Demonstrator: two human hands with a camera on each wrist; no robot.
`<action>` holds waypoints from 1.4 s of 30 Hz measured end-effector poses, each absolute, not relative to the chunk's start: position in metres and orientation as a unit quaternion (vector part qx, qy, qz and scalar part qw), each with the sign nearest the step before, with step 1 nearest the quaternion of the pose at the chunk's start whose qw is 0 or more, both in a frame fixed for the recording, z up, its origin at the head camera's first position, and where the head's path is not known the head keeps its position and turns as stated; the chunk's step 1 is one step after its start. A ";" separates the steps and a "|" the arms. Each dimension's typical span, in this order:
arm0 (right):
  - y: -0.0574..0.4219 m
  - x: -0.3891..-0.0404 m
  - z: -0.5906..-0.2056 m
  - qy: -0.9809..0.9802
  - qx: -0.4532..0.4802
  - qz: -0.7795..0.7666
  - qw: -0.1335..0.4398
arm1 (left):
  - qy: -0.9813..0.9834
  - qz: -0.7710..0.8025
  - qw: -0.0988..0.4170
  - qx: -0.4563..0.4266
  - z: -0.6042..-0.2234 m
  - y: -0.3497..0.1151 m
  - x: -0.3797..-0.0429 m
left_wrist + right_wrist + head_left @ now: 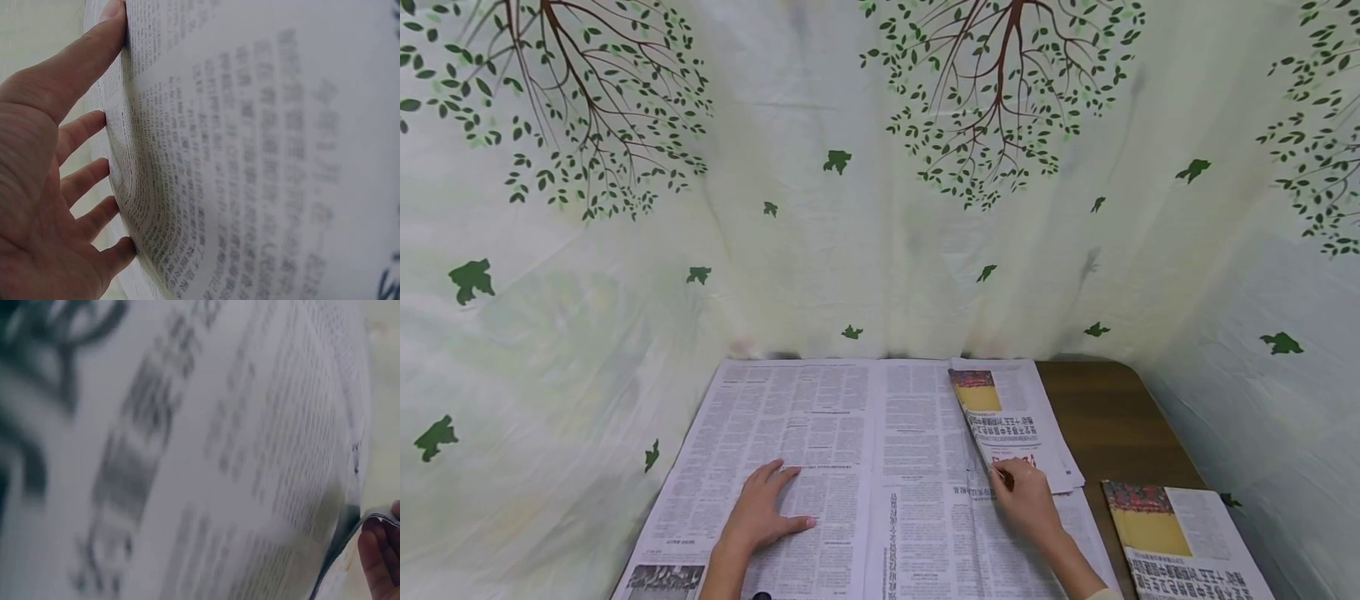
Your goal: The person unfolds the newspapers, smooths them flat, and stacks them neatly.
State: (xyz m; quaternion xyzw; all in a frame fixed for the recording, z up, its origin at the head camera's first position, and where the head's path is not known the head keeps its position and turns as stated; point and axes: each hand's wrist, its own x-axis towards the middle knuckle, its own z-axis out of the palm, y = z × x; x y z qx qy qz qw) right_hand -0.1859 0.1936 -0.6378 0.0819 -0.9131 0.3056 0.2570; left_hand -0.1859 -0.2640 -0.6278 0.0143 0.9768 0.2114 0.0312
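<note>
A newspaper (842, 433) lies spread over the table, its printed columns facing up. With fingers and thumb spread, my left hand (760, 512) rests on the left page; in the left wrist view the fingertips (94, 172) touch the printed sheet. My right hand (1026, 504) pinches the left edge of a folded newspaper (1022, 392) that lies on the right part of the spread one. In the right wrist view only part of that hand (380, 559) shows at the lower right, with a curved paper edge between its fingers.
Another folded newspaper (1183, 533), with a red and yellow picture, lies at the right edge of the brown wooden table (1105, 417). Behind and beside the table hangs a pale curtain (820, 275) printed with trees and leaves. A small dark round thing (762, 596) shows at the bottom edge.
</note>
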 end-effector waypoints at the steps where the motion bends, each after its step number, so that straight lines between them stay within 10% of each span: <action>1: 0.190 -0.185 -0.638 -0.913 0.083 0.307 0.253 | 0.977 0.213 0.032 0.015 -0.628 -0.264 -0.186; 15: 0.143 -0.169 -0.642 -0.903 0.127 0.347 0.222 | 0.974 0.225 0.036 0.011 -0.628 -0.265 -0.188; 29: 0.136 -0.160 -0.645 -0.924 0.130 0.352 0.076 | 0.973 0.226 0.034 0.012 -0.628 -0.266 -0.188; 42: 0.194 -0.175 -0.636 -0.960 -0.030 0.265 0.080 | 0.973 0.228 0.031 0.011 -0.626 -0.264 -0.186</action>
